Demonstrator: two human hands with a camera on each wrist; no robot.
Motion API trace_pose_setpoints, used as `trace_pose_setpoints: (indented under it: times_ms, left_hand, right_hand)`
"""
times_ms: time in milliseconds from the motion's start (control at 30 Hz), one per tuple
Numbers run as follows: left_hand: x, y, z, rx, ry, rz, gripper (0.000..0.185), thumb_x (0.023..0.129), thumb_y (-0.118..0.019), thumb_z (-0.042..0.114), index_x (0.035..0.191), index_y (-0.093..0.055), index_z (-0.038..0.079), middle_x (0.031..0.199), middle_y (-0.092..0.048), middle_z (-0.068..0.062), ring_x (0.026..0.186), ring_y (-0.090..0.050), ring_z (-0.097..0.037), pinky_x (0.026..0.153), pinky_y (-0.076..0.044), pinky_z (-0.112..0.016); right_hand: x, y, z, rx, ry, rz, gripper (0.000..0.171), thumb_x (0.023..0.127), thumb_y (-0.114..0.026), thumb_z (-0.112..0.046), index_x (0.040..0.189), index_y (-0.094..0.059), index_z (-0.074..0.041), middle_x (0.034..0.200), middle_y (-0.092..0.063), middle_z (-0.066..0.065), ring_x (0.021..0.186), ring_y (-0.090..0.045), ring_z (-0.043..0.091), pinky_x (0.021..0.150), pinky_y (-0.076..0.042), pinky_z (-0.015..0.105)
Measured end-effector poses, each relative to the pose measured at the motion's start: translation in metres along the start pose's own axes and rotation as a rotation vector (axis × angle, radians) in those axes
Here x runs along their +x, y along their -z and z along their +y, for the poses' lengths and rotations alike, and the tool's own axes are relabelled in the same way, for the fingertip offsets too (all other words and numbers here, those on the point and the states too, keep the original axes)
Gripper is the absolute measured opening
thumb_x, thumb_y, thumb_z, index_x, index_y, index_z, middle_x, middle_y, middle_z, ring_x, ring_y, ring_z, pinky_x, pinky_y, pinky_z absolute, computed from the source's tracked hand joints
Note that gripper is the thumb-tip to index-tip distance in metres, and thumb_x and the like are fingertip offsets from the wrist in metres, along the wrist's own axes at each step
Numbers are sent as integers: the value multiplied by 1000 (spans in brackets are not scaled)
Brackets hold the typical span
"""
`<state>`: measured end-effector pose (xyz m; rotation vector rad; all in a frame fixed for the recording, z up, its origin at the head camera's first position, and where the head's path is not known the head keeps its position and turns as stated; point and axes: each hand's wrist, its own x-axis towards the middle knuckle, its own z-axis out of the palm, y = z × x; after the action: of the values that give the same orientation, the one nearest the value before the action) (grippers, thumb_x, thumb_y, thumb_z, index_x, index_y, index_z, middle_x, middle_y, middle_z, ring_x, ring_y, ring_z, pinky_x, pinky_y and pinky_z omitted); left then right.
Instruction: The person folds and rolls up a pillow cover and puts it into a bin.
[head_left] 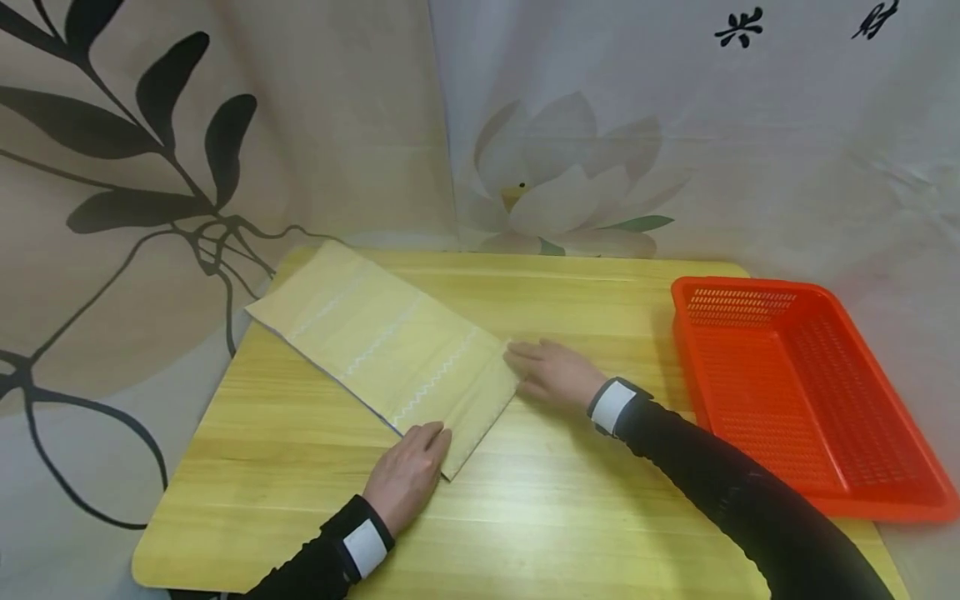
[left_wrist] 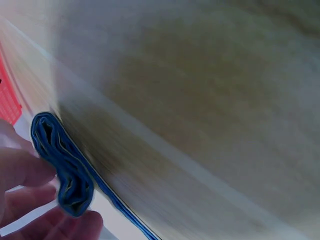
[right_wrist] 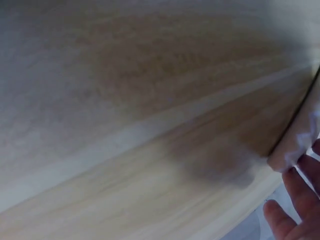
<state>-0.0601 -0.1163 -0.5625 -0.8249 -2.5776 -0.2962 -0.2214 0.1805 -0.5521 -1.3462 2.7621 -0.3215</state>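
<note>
A pale yellow cloth [head_left: 382, 333] with a blue underside and white zigzag stitching lies slantwise across the table. Its near end is folded into a flat roll [left_wrist: 62, 162], whose blue layers face the left wrist camera. My left hand [head_left: 408, 475] grips the roll's near left end, thumb on one side and fingers on the other. At the roll's opposite end, my right hand [head_left: 555, 373] holds the corner with its fingertips. In the right wrist view, those fingers [right_wrist: 296, 192] touch the stitched end of the cloth; part of that hand is cut off.
An orange-red plastic basket [head_left: 765, 392] with perforated walls stands at the table's right side. The wooden table [head_left: 247, 500] has a light, shiny grain. Behind it hangs a pale curtain [head_left: 360, 108] printed with leaves and a flower.
</note>
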Motion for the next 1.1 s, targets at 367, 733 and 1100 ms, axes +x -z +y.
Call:
trace_pose_setpoints:
  times_ms: [367,733,1100]
  left_hand:
    - [0,7,1,73,-39,-205,37,91,-76,5,128,-75,3,138,-70,-18,126,-68,-34,104,-56,-51]
    - [-15,14,-5,-96,-8,-468,61,104,-59,28,158,-50,1,165,-44,-21,154,-42,-37,119,-37,-67]
    - [-23,13,-8,-67,-31,-472,68,107,-58,39,162,-44,3,170,-37,-20,157,-37,-36,121,-34,-67]
  right_hand:
    - [2,-4,2,-22,-14,-46,58,109,-61,-39,158,-52,-9,165,-46,12,152,-45,31,126,-30,59]
    - [2,-9,4,-44,-4,-95,61,110,-60,-41,161,-48,-11,168,-41,9,155,-41,28,128,-25,59]
    - [-5,-17,1,-65,11,-129,70,112,-50,-47,168,-33,-8,175,-28,13,160,-30,32,131,-16,60]
